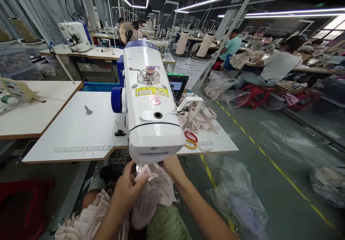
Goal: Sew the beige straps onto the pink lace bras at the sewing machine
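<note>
Lace cloth [153, 193] hanging below the front of the sewing machine [155, 116]

The pale lace cloth is draping just below the machine's near end, its lower part hanging beside some green fabric [168, 223]. Left hand [126, 184] is pinching its upper edge between thumb and fingers, below and slightly left of the machine. Right hand [169, 166] is reaching in below the machine's right side; its fingertips are hiding behind the machine head, so cannot tell whether they are gripping. Bunched pale fabric [94, 216] is lying below and left of the machine.

The white counter [78, 128] is supporting the machine. Red-and-yellow scissors [191, 140] are resting just right of it; a heap of beige strips [201, 117] is spreading behind them. A flat grey piece [87, 110] is lying left of the machine. Further out: two thread cones [182, 43] are standing behind it, right; a clear plastic bag [239, 200] is slumping on the floor [272, 139], right. Beyond, a person in a white top [281, 63] is sitting, far right of the machine.
</note>
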Demonstrator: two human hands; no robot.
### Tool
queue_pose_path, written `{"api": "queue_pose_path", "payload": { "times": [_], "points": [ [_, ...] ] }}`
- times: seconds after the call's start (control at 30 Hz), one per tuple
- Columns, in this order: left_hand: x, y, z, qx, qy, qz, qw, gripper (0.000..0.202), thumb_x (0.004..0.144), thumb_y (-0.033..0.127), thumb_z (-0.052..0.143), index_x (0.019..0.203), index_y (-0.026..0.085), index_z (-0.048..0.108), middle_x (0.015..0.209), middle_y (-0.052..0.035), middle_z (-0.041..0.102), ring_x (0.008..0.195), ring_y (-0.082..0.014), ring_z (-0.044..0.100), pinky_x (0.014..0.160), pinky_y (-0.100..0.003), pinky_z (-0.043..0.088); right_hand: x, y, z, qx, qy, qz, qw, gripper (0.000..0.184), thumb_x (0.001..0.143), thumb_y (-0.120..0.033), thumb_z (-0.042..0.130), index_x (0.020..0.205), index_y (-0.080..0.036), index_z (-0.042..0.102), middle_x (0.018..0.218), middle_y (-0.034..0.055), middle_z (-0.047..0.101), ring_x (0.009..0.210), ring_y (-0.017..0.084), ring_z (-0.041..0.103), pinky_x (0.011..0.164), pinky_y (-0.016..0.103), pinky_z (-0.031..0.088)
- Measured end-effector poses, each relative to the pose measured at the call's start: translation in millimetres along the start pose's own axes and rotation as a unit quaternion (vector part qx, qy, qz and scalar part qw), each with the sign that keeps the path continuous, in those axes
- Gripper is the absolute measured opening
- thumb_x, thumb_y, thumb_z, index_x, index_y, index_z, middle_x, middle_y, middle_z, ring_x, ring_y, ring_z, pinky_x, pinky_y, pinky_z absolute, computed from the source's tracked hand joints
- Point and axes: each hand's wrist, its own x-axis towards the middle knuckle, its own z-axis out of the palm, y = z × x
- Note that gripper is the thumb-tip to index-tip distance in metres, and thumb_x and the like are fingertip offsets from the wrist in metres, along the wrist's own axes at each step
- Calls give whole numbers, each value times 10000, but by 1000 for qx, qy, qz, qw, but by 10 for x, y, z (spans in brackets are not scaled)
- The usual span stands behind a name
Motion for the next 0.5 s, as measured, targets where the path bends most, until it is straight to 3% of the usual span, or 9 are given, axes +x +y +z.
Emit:
{"api": "queue_pose_path", "payload": {
  "times": [0.07, 0.17, 0.27, 0.33, 0.43, 0.5],
  "points": [
    [-98, 21, -20, 1, -93, -19, 996, 502, 800, 589, 588, 1039, 158, 684, 760, -45, 688, 754, -252, 639, 683, -329, 489, -180, 12, -55, 108, -13, 65, 992, 281, 820, -477, 632, 870, -207, 575, 709, -7, 570, 623, 144, 535, 605, 272, 479],
    [-310, 4, 85, -146, -228, -71, 960, 447, 781, 586, 634, 911, 169, 733, 938, -73, 731, 930, -265, 652, 853, -359, 486, -420, -75, -168, 166, -58, 100, 979, 298, 787, -446, 703, 846, -187, 566, 668, -39, 553, 571, 99, 511, 569, 227, 447],
    [-497, -91, 317, -327, -251, -157, 897, 484, 699, 564, 735, 962, 158, 749, 914, -101, 745, 927, -283, 677, 903, -412, 476, -563, -278, -280, 163, -76, 93, 979, 315, 775, -442, 727, 826, -179, 560, 629, -56, 535, 535, 86, 496, 546, 217, 435],
    [-549, -197, 478, -364, -274, -164, 875, 542, 682, 584, 737, 982, 133, 745, 845, -121, 736, 879, -295, 684, 878, -433, 484, -614, -391, -337, 153, -87, 79, 981, 312, 775, -437, 731, 824, -178, 564, 634, -61, 530, 525, 81, 495, 535, 214, 433],
    [-481, -409, 649, -263, -294, -116, 912, 608, 746, 684, 623, 1013, 145, 713, 874, -105, 715, 861, -258, 658, 852, -395, 483, -633, -346, -389, 150, -85, 59, 983, 263, 795, -401, 725, 859, -175, 607, 742, -33, 599, 632, 96, 571, 610, 220, 472],
    [-370, -577, 690, -166, -287, -82, 940, 603, 771, 720, 563, 921, 153, 700, 821, -65, 683, 771, -206, 617, 775, -339, 478, -600, -124, -421, 200, -31, 95, 975, 261, 769, -373, 752, 882, -168, 638, 836, 6, 651, 751, 136, 633, 684, 254, 511]
  ]
}}
